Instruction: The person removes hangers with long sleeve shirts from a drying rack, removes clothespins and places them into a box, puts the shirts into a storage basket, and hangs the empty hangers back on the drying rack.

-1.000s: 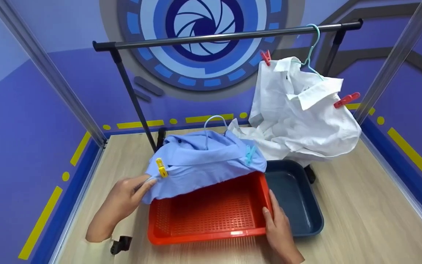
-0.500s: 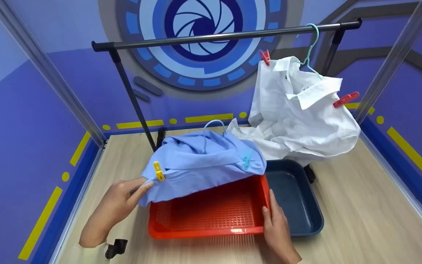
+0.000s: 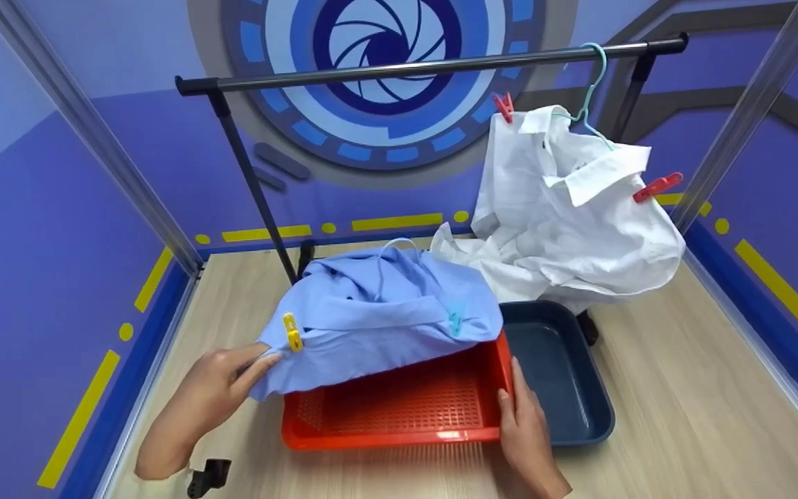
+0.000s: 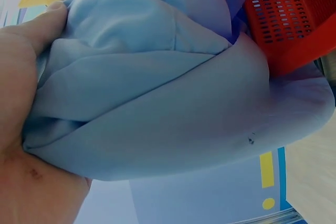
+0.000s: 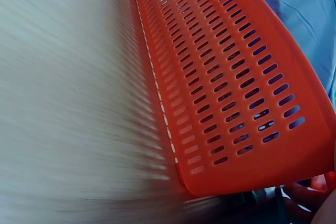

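My left hand (image 3: 212, 388) pinches the left shoulder of a light blue shirt (image 3: 371, 346); in the left wrist view its folds (image 4: 152, 108) hang beside the palm. The shirt lies over the back of a red perforated basket (image 3: 392, 436). A pale hanger hook (image 3: 397, 242) rises from its collar. A yellow clothespin (image 3: 292, 333) clips the shirt near my left fingers, and a turquoise clothespin (image 3: 455, 320) sits on its other side. My right hand (image 3: 527, 433) grips the basket's right rim, thumb inside. The right wrist view shows the basket's slotted wall (image 5: 226, 77) above the wooden surface.
A dark blue basin (image 3: 555, 381) stands right of the basket, partly behind it. A white shirt (image 3: 579, 229) with red clothespins (image 3: 658, 187) hangs by a green hanger (image 3: 589, 90) from a black rail (image 3: 406, 71). Panelled walls enclose the table (image 3: 683, 402).
My left hand has moved left and down, pulling the blue shirt with it; the hanger hook has sunk lower. My right hand stays on the basket's rim, and the basket has shifted slightly.
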`<state>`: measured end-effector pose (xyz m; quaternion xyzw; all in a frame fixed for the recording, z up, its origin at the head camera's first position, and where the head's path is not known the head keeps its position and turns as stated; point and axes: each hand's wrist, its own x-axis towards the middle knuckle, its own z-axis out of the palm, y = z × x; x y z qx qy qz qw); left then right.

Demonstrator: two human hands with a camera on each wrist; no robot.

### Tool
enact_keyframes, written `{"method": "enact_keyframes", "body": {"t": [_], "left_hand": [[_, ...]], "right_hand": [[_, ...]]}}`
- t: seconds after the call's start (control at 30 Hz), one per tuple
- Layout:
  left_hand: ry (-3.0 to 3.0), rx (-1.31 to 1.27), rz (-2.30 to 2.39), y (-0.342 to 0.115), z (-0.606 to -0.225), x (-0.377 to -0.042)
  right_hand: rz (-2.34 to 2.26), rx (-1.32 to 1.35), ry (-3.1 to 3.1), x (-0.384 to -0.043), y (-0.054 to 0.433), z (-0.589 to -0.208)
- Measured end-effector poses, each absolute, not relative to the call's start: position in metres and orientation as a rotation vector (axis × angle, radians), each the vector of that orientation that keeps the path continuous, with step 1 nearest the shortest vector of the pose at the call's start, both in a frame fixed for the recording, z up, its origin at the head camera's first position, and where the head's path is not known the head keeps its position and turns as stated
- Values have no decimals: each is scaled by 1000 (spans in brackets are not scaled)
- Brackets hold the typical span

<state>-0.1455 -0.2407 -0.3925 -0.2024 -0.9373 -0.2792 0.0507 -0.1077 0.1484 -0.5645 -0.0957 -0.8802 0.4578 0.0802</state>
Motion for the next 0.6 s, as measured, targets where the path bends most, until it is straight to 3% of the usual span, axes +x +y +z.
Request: {"method": "enact_keyframes", "body": {"t": [0.6], "left_hand": [[-2868,-634,-930,-230,-400,-146]], "right_hand": [[1485,-357,-2562,-112,154,-562]]}}
